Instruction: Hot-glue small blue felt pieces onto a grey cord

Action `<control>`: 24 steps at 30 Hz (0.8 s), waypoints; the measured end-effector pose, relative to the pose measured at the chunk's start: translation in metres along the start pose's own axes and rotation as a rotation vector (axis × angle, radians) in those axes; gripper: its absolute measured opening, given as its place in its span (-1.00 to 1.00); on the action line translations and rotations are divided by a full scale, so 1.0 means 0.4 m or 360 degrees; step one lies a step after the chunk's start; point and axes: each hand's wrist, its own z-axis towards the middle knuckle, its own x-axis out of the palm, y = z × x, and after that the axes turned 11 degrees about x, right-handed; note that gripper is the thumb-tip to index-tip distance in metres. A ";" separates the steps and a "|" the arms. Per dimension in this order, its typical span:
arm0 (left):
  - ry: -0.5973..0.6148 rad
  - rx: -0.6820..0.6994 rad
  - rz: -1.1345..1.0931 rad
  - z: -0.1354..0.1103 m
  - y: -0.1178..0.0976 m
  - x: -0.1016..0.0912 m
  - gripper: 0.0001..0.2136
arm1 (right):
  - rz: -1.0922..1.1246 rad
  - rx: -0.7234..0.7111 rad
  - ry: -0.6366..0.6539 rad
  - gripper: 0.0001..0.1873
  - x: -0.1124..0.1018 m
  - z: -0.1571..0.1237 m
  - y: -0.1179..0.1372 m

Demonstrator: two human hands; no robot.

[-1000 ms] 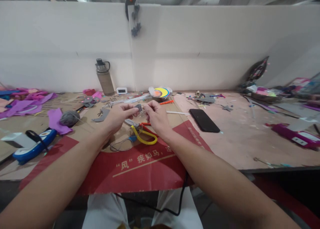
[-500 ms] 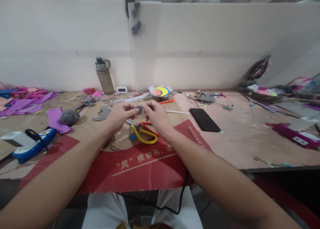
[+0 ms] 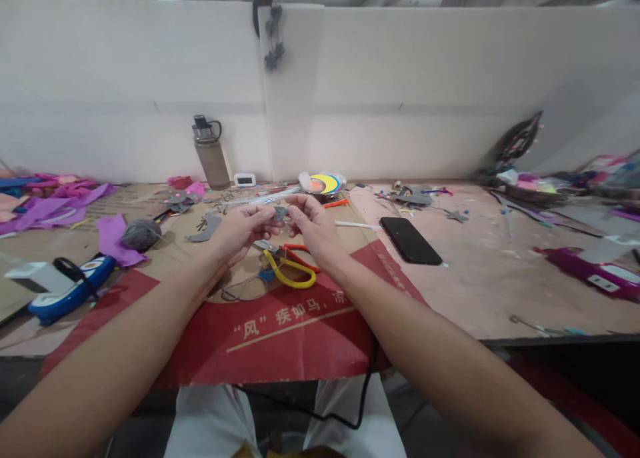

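Over the cardboard, my left hand [image 3: 250,230] pinches a small grey felt piece [image 3: 280,213] between thumb and fingers. My right hand [image 3: 314,223] is closed beside it, thumb and index together at the piece's right edge; what the fingertips grip is too small to make out. Below the hands lie scissors with yellow and orange handles [image 3: 293,278] and a loop of grey yarn [image 3: 239,290]. A grey felt crescent [image 3: 204,229] rests just left of my left hand.
A ball of grey yarn [image 3: 141,235], a blue power strip [image 3: 75,291] and purple felt [image 3: 116,239] lie left. On the right are a black phone [image 3: 410,240], a grey star [image 3: 455,215] and a purple power strip [image 3: 593,271]. A bottle [image 3: 211,155] stands by the white partition [image 3: 375,98].
The grey felt piece has turned and shows more of its face between my fingers. My right fingers have shifted slightly up; both hands stay in about the same place.
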 end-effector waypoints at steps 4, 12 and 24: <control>0.0044 0.0013 -0.0045 0.000 -0.001 -0.001 -0.82 | -0.0111 -0.0082 0.0018 -0.85 -0.001 -0.003 0.001; 0.0033 -0.0040 -0.0127 -0.003 -0.007 0.010 -0.80 | -0.0134 -0.0077 -0.0139 -0.83 -0.002 -0.006 0.005; -0.0107 0.0103 0.0224 0.006 0.009 0.000 -0.78 | 0.0015 0.0233 -0.0230 -0.83 -0.010 0.009 -0.011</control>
